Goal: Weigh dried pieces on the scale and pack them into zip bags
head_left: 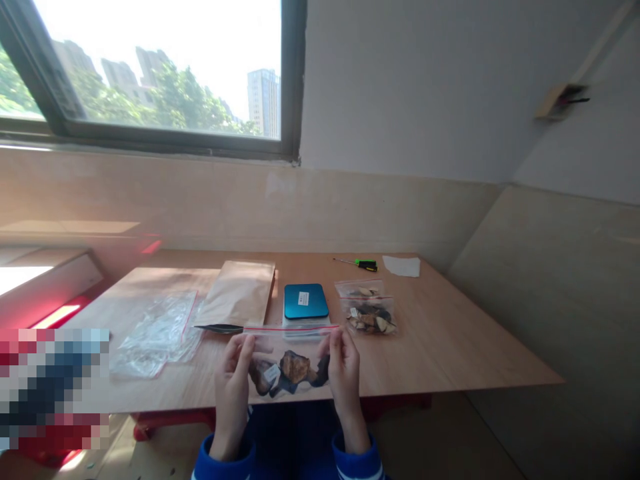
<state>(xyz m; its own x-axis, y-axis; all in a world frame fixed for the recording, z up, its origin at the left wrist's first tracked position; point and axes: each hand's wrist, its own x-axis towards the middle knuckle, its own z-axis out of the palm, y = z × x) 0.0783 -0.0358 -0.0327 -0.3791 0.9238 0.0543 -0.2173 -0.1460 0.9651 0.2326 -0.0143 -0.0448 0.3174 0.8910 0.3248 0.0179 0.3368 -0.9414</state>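
Our left hand (233, 377) and right hand (345, 373) pinch the top edge of a zip bag (289, 363) between them, with what look like dried slices (295, 368) inside. Beyond the right hand sits a similar filled bag (369, 313).

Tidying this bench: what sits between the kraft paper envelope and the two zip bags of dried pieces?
The head view shows a flat teal case there.

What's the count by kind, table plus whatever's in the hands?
Zip bags of dried pieces: 3, one held by the left hand and right hand
Pile of clear plastic bags: 1, bags within not countable
Kraft paper envelope: 1
Blue square case: 1
Tweezers: 1
Screwdriver: 1
White paper sheet: 1
Total: 9
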